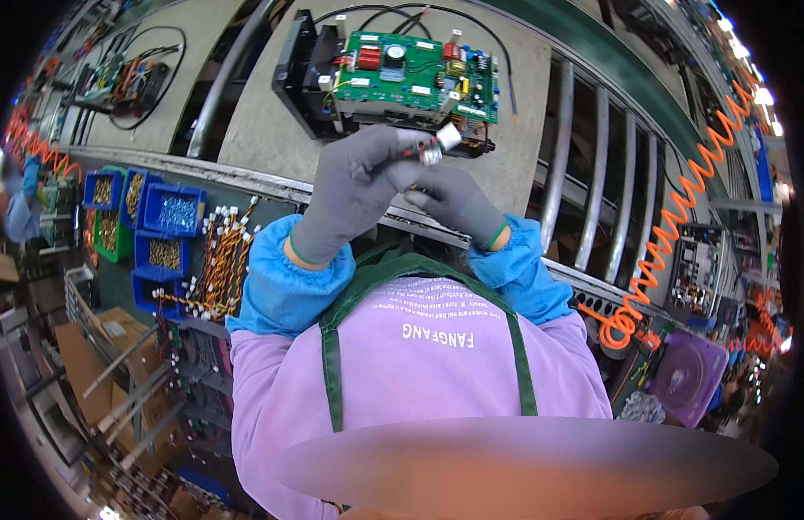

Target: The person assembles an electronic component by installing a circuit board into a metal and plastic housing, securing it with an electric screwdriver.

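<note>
In front of my chest, my left hand (348, 186), in a grey glove, pinches a short wire lead with white plugs (449, 136); bits of red and dark wire show by its fingertips. My right hand (461, 201), gloved the same way, is closed close beside it, its fingertips near the left fingers. What the right fingers hold, if anything, is hidden. Just beyond both hands lies an electronic unit with a green circuit board (402, 74) on top, red and white components on it and a black end panel (295, 74) at its left.
The unit rests on a grey board (254, 121) over a roller conveyor (592, 173). At left stand blue bins of screws (176, 211) and a bundle of red, yellow and black wire leads (221, 264). An orange coiled hose (675, 225) hangs at right, above a purple fan (686, 373).
</note>
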Motion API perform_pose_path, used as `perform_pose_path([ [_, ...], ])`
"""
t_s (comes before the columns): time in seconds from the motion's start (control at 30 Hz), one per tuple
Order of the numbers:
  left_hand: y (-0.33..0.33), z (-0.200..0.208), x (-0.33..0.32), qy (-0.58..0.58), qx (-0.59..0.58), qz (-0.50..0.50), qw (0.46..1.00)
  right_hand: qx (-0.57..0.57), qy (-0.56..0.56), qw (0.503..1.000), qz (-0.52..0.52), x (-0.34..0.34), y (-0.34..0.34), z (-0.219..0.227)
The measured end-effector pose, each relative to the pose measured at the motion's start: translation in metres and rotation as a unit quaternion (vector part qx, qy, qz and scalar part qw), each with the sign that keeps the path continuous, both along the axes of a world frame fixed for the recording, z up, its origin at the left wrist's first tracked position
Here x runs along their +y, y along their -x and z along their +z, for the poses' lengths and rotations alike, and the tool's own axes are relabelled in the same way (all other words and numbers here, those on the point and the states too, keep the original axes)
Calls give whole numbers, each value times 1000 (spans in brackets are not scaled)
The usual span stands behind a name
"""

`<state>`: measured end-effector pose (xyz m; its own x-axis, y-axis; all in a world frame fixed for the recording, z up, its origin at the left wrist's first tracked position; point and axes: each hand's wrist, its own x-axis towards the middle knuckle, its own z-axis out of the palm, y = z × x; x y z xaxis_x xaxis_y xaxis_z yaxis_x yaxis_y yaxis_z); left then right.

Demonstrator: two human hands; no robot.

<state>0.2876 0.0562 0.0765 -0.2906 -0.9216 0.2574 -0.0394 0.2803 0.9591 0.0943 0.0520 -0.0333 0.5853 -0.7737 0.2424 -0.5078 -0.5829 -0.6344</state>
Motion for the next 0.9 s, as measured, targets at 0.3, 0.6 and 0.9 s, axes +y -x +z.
perform_pose_path([
  [0.3, 30, -49, -15, -305, 89, 1, 948, -385, -284, 858, -185, -7, 39, 64],
  [0.6, 47, -80, -20, -277, 148, -76, 946, -172, -215, 947, -166, -15, 42, 55],
  [0.9, 47, -85, -37, -236, 138, -60, 960, -330, -337, 871, -137, -37, 41, 70],
])
